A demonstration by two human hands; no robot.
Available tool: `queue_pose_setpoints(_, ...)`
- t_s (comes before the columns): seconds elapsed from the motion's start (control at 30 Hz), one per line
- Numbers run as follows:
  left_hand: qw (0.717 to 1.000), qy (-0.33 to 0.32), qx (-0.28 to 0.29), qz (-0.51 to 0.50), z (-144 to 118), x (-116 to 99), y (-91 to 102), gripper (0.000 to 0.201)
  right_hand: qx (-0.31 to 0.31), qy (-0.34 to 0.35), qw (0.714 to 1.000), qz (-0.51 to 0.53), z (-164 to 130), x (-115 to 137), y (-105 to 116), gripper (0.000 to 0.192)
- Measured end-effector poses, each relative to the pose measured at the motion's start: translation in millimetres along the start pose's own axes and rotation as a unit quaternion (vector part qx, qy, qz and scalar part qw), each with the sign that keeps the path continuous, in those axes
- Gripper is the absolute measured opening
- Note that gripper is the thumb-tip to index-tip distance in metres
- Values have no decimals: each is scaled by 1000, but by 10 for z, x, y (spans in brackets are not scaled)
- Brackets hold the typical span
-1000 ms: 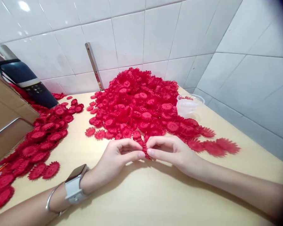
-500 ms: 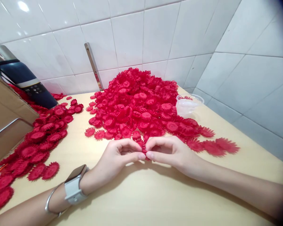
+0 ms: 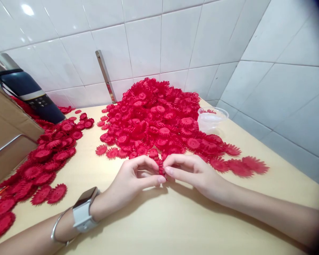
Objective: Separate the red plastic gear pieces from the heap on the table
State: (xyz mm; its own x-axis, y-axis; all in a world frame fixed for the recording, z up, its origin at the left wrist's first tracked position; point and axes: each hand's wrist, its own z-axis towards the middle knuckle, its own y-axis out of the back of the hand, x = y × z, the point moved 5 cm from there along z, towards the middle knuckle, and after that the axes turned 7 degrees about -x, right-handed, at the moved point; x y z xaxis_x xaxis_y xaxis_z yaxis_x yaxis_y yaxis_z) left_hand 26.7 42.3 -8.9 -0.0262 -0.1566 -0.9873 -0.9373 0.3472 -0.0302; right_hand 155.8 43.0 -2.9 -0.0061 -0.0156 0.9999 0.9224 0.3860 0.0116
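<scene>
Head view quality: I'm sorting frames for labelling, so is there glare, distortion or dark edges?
Head view: lamp glare on the wall tiles at top left; tile lines bow from wide-angle distortion; dark vignette in the right corners; left hand, right hand and the red flower piece between them look sharp, with soft shadows.

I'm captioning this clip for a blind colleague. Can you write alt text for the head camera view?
Two bare hands, left hand and right hand, pinch a small red toothed flower piece between their fingertips over a pale table. Behind lies a big heap of red flower pieces, with a clear plastic bowl to its right, against a white tiled wall.
</scene>
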Motion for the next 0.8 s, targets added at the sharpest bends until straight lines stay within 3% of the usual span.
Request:
queue_pose_setpoints(0.2, 1000, -19, -15, 19, -8, -15, 14, 13, -15, 20, 999, -37, -24, 40, -22, 9)
queue_pose_setpoints(0.37, 999, -24, -38, 29, -8, -39, 36, 12, -20, 44, 993, -107, -66, 123, -24, 14)
queue_pose_setpoints(0.43, 997, -26, -66, 25, 6, -41, 75, 11, -33, 58, 991, -118, -96, 169, -10, 15)
queue_pose_setpoints(0.53, 987, -45, -156, 4, 32, -52, 196, 14, -41, 45, 996, -69, -162, 184, -5, 13)
queue_pose_setpoints(0.6, 976, -55, -211, -8, 44, -57, 273, 16, 50, -27, 998, 27, -216, 108, -110, 16)
queue_pose_setpoints(0.7, 969, -52, -240, -19, 56, -54, 322, 18, 261, -174, 936, 161, -332, -39, -350, 20)
queue_pose_setpoints(0.73, 969, -51, -241, -19, 56, -55, 324, 18, 292, -203, 916, 185, -338, -76, -385, 20)
queue_pose_setpoints(0.8, 970, -52, -236, -18, 51, -61, 317, 19, 253, -204, 920, 217, -233, -128, -349, 21)
